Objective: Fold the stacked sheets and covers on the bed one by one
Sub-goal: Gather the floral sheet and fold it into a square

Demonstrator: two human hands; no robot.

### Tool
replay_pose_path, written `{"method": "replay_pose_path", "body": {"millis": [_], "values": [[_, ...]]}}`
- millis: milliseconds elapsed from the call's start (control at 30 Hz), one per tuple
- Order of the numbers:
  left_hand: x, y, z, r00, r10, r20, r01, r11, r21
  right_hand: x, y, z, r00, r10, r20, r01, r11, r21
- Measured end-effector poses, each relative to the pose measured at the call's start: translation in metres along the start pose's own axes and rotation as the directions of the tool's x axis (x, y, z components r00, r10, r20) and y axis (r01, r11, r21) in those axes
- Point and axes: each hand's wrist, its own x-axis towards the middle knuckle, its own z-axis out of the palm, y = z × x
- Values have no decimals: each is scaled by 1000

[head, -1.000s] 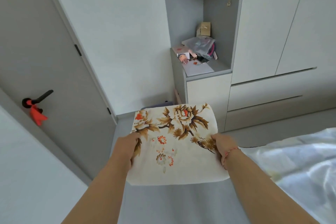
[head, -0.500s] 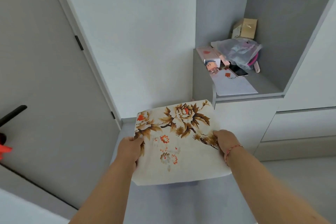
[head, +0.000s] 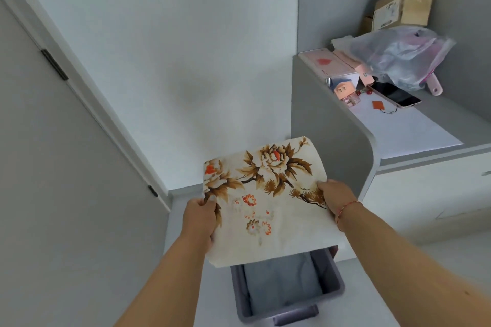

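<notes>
A folded cream cover [head: 268, 202] printed with brown and orange flowers is held flat in front of me. My left hand [head: 199, 216] grips its left edge, thumb on top. My right hand [head: 335, 197], with a red string at the wrist, grips its right edge. The cover hangs above a grey bin [head: 330, 292] on the floor, which holds a pale blue-grey folded cloth [head: 281, 281]. The bed is out of view.
A grey cabinet ledge [head: 435, 121] at right carries a plastic bag [head: 401, 57], a cardboard box [head: 403, 5], a phone [head: 397, 94] and small pink items. A door [head: 53, 180] stands at left, a white wall behind.
I have moved closer to the cabinet corner carrying the cover; the bed has left the view and the grey bin has appeared under the cover. Both grips are unchanged.
</notes>
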Motion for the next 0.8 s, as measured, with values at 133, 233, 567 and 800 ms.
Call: {"method": "replay_pose_path", "body": {"millis": [133,233,567,800], "values": [[77,-12,27,1000,16,11,-17,999,31,64,7,37,999,14,-40,-16,998,-58],[134,-41,60,1000,17,8,-18,998,66,121,33,66,996,52,-69,-57,995,-78],[294,-198,169,999,-25,-47,31,989,142,295,174,157,993,111,33,-107,989,-105],[376,-296,235,999,-44,-30,48,984,174,395,274,209,994,104,24,-98,977,-190]]}}
